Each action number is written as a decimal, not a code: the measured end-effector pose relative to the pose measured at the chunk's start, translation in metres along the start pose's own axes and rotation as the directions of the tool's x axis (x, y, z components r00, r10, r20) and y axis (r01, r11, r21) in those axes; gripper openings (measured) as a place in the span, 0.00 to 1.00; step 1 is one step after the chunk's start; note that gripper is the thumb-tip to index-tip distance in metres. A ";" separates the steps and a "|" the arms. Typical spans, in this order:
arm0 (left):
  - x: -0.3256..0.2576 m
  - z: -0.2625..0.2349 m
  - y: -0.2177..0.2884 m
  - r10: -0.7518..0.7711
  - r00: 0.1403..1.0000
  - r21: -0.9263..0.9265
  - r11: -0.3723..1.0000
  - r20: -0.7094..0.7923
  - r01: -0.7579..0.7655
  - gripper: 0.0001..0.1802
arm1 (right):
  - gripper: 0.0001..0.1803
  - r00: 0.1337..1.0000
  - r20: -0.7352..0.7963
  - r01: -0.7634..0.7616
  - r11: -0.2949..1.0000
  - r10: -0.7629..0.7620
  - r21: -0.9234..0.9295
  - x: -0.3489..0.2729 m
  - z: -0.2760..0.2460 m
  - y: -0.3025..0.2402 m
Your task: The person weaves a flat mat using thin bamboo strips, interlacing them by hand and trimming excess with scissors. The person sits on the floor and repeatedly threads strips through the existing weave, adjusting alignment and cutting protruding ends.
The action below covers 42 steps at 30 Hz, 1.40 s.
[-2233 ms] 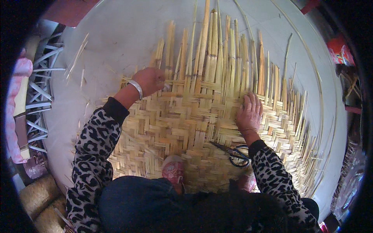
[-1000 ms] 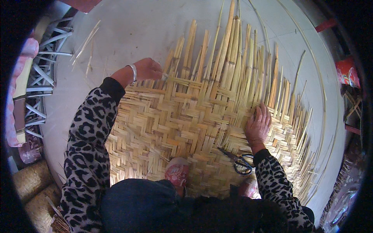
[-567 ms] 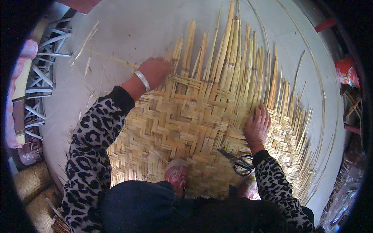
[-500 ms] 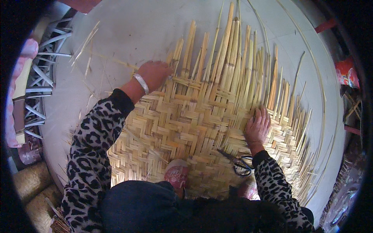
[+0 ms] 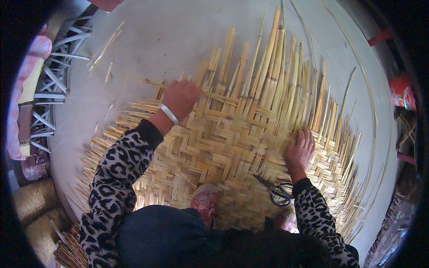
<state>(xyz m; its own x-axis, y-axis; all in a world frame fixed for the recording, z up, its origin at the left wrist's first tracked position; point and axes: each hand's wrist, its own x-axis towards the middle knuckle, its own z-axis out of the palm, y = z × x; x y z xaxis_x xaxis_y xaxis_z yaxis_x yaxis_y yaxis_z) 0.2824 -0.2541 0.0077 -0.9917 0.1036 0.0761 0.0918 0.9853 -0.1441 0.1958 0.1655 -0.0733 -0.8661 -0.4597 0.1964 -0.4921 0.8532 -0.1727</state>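
Observation:
A mat woven from flat, pale yellow split strips (image 5: 214, 154) lies on the floor in front of me. Long unwoven ends (image 5: 268, 80) stick out from its far edge. My left hand (image 5: 182, 99) is closed at the far left edge, on a thin crosswise strip (image 5: 154, 82) whose end pokes out to its left; the fingertips are partly hidden. Toward the right side, my right hand (image 5: 300, 151) rests on the weave with fingers stretched out. Scissors with dark handles (image 5: 280, 194) lie on the mat close to my right wrist.
My shoe (image 5: 205, 201) stands on the mat's near part. Loose strips (image 5: 106, 44) are scattered on the grey floor (image 5: 152, 35). A rack of pale bars (image 5: 53, 80) lines the left, with rolled woven pieces (image 5: 35, 201) below. A red object (image 5: 402, 93) sits at the far right.
My left hand has come slightly nearer to me along the far edge, and less of the strip shows to its left. My right hand stays in place on the mat. The view has shifted slightly.

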 end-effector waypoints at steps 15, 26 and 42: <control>0.013 0.010 0.042 -0.030 0.950 -0.117 0.993 -0.310 -0.006 0.10 | 0.25 0.999 -0.049 0.018 1.000 -0.019 -0.023 -0.001 0.007 0.001; 0.047 0.009 0.030 -0.037 0.999 -0.116 0.993 0.014 0.039 0.07 | 0.25 1.000 0.002 0.004 0.999 -0.004 -0.036 -0.003 0.009 0.004; 0.082 -0.006 0.018 0.036 0.904 -0.409 0.899 0.425 0.156 0.10 | 0.25 1.000 0.016 -0.026 1.000 0.026 -0.012 -0.002 0.004 0.003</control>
<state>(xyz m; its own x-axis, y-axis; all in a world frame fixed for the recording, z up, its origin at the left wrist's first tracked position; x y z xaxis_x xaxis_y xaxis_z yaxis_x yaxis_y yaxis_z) 0.2029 -0.2272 0.0171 -0.9317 0.0718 -0.3562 -0.0356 0.9576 0.2859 0.1953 0.1682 -0.0786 -0.8799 -0.4414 0.1761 -0.4686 0.8676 -0.1664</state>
